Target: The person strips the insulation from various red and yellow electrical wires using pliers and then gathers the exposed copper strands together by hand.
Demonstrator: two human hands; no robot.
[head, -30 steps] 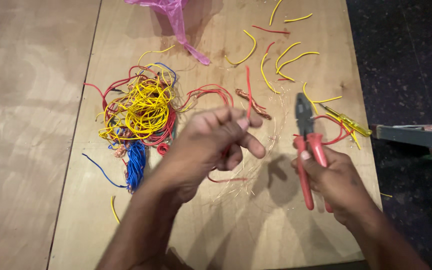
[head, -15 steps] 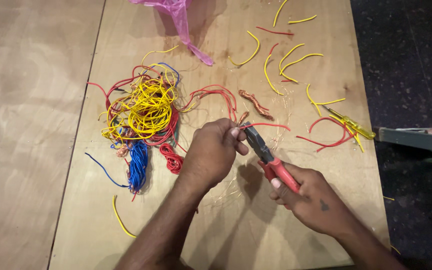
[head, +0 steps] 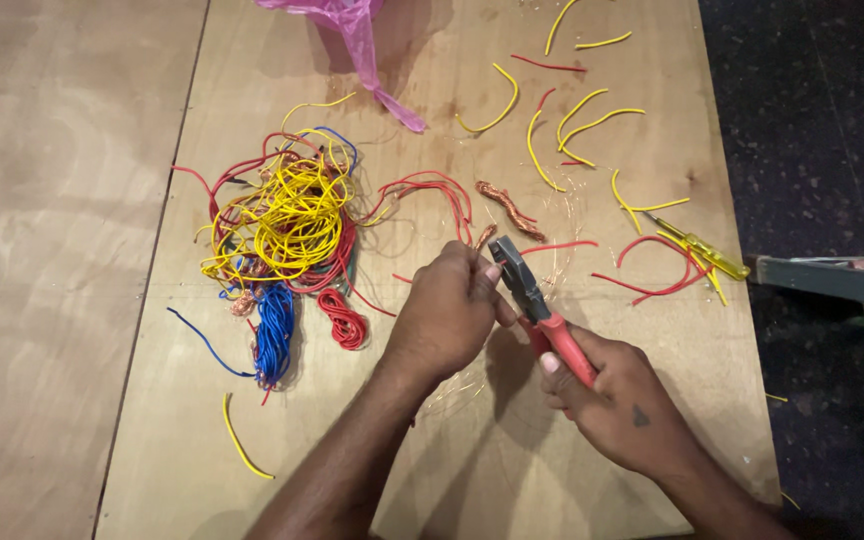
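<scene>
1. Now, the step in hand looks like stripping a red wire (head: 552, 246) with pliers (head: 537, 308). The left hand (head: 449, 315) is curled shut, pinching the wire's near end close to the plier nose; the rest of the wire runs off to the right, flat on the bench (head: 592, 470).
2. The right hand (head: 620, 398) is wrapped closed around the red plier handles, palm down, thumb side toward the tool. Whether the dark jaws are biting or merely resting on the wire cannot be told; the left knuckles hide the contact.
3. To do it well, my judgement: bite only through the coloured sheath, not the copper, then pull the two hands straight apart along the wire's line. A sideways twist would likely nick or snap the strands.
4. Keep the left pinch close to the jaws so the wire does not bend or slide.
5. Pose: both forearms come in from the bottom edge, hands meeting mid-bench, left wrist bent slightly right, the pliers angled up and to the left.
6. Around: a tangle of yellow, red and blue wire (head: 287, 225) to the left, a twist of bare copper (head: 508, 208) just above the hands, cut yellow pieces (head: 577, 125) farther up, a yellow screwdriver (head: 700, 250) to the right.
</scene>
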